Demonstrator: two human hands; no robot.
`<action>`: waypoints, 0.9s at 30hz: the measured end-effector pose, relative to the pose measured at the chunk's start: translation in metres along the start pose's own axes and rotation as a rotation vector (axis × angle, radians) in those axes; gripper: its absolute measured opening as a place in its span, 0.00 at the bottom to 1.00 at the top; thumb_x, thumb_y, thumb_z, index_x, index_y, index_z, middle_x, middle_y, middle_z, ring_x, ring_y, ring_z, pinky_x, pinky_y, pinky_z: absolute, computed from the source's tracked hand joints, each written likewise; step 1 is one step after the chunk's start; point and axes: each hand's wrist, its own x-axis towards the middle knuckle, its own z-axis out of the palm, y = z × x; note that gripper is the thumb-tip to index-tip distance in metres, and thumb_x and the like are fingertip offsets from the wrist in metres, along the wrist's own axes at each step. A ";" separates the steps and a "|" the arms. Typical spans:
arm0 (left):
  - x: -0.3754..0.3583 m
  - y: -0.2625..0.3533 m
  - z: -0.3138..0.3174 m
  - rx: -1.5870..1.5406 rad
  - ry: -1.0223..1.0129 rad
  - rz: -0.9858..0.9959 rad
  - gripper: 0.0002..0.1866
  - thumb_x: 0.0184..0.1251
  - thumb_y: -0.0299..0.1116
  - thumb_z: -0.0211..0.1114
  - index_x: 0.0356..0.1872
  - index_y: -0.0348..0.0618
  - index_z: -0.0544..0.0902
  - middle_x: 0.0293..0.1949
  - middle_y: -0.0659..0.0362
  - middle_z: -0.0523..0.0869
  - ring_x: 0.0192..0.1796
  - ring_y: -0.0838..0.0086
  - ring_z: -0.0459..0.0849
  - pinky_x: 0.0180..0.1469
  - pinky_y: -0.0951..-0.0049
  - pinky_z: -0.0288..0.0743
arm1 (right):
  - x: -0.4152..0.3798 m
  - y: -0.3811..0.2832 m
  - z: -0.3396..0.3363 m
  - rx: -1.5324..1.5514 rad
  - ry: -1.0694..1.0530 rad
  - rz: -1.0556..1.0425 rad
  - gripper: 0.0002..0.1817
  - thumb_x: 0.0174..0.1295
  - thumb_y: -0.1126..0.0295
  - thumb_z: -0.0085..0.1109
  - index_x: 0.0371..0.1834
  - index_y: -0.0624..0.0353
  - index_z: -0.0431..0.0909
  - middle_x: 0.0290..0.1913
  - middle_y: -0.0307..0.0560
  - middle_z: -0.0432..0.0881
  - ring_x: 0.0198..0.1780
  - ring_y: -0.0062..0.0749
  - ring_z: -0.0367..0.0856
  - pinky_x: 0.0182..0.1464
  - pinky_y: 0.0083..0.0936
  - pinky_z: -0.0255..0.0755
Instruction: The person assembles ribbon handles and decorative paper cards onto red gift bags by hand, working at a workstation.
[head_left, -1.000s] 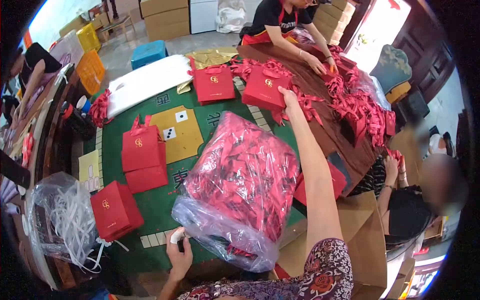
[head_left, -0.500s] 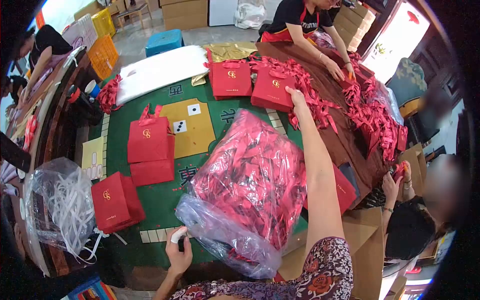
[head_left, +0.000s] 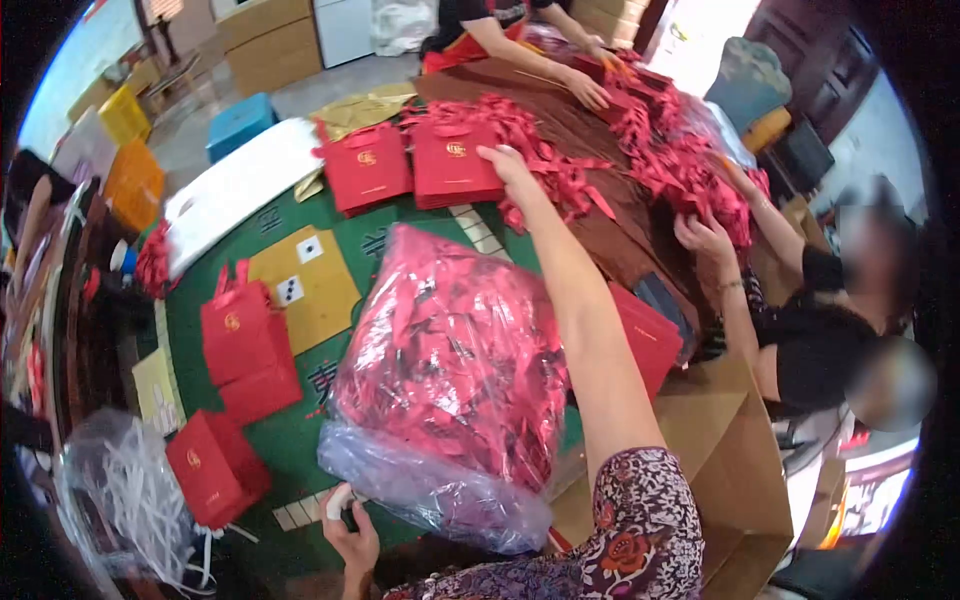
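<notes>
My right hand (head_left: pixel 512 168) reaches across the table and grips the right edge of a stack of red paper gift bags (head_left: pixel 455 170) with gold lettering. Beside it on the left lies another stack of red gift bags (head_left: pixel 368 175). Near the front edge, my left hand (head_left: pixel 350 530) has a white wrap on the thumb. Its fingers are bent and apart from the thumb, with nothing between them. A large clear plastic bag (head_left: pixel 450 350) full of red ribbon-handled pieces lies between my arms, its folded end close to my left hand.
More red gift bags (head_left: pixel 215 465) stand at the left, by a plastic bag of white ribbons (head_left: pixel 140 490). An open cardboard box (head_left: pixel 720 450) is at my right. Two people handle red bags on the brown cloth (head_left: pixel 640 220). A white sheet stack (head_left: pixel 240 190) lies at the far left.
The whole view has swung to the right, so the table things appear further left. My right hand stays at the same bag stack. The person at the right now reaches into the red pile.
</notes>
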 end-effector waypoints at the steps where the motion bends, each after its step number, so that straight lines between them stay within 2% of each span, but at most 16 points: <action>1: -0.002 -0.004 0.000 0.000 0.005 -0.002 0.14 0.67 0.18 0.57 0.53 0.34 0.79 0.46 0.53 0.78 0.43 0.68 0.77 0.47 0.69 0.72 | 0.017 0.011 -0.003 -0.046 -0.008 -0.032 0.22 0.63 0.63 0.68 0.56 0.64 0.79 0.50 0.49 0.87 0.49 0.37 0.85 0.54 0.34 0.77; 4: -0.003 -0.004 0.000 0.010 0.010 -0.019 0.17 0.64 0.16 0.58 0.54 0.34 0.79 0.49 0.48 0.81 0.44 0.63 0.80 0.47 0.67 0.75 | 0.052 0.036 -0.005 -0.167 0.136 -0.044 0.22 0.64 0.62 0.67 0.57 0.64 0.79 0.50 0.51 0.87 0.50 0.37 0.85 0.56 0.32 0.76; 11: -0.002 0.000 0.002 0.070 0.035 0.057 0.19 0.63 0.14 0.58 0.55 0.33 0.78 0.50 0.47 0.80 0.47 0.62 0.80 0.49 0.67 0.75 | 0.069 0.057 -0.016 -0.240 0.144 0.025 0.22 0.64 0.62 0.67 0.56 0.66 0.80 0.50 0.51 0.87 0.48 0.37 0.86 0.54 0.32 0.77; 17: -0.002 0.002 -0.001 0.091 0.013 0.040 0.20 0.62 0.15 0.59 0.56 0.33 0.77 0.51 0.46 0.80 0.49 0.57 0.81 0.53 0.63 0.75 | 0.056 0.027 -0.009 -0.306 0.033 0.020 0.24 0.65 0.61 0.66 0.58 0.67 0.80 0.50 0.51 0.87 0.47 0.37 0.86 0.53 0.33 0.78; 19: -0.001 0.001 -0.001 0.115 0.008 0.022 0.20 0.61 0.15 0.59 0.56 0.33 0.78 0.50 0.46 0.80 0.50 0.56 0.81 0.54 0.62 0.75 | 0.061 0.023 -0.006 -0.167 -0.120 0.062 0.41 0.57 0.55 0.74 0.66 0.76 0.72 0.62 0.60 0.81 0.60 0.40 0.82 0.62 0.32 0.72; 20: -0.001 -0.001 -0.001 0.097 0.003 0.025 0.20 0.61 0.16 0.60 0.56 0.33 0.78 0.50 0.46 0.80 0.50 0.55 0.81 0.55 0.62 0.75 | 0.061 0.022 -0.004 -0.165 -0.131 0.060 0.41 0.57 0.55 0.74 0.66 0.76 0.72 0.62 0.60 0.81 0.60 0.40 0.82 0.62 0.32 0.72; 22: -0.004 0.000 -0.001 0.089 0.033 0.007 0.20 0.60 0.16 0.60 0.55 0.33 0.78 0.50 0.45 0.80 0.51 0.54 0.81 0.56 0.61 0.75 | 0.071 0.027 0.001 -0.472 0.053 -0.003 0.34 0.59 0.56 0.73 0.59 0.75 0.78 0.56 0.57 0.85 0.53 0.38 0.84 0.57 0.33 0.75; 25: -0.001 0.004 0.000 0.052 0.054 0.002 0.20 0.60 0.17 0.61 0.55 0.34 0.79 0.49 0.45 0.81 0.52 0.53 0.81 0.57 0.61 0.74 | 0.059 0.016 -0.006 -0.408 -0.038 0.113 0.28 0.57 0.55 0.74 0.49 0.73 0.84 0.49 0.54 0.88 0.46 0.36 0.87 0.50 0.34 0.79; 27: -0.003 -0.004 0.002 0.078 0.056 0.051 0.17 0.62 0.19 0.61 0.53 0.37 0.78 0.46 0.50 0.80 0.45 0.61 0.79 0.50 0.64 0.73 | 0.071 0.024 -0.014 -0.473 -0.027 0.090 0.30 0.54 0.52 0.77 0.45 0.72 0.86 0.45 0.53 0.89 0.43 0.36 0.87 0.46 0.35 0.80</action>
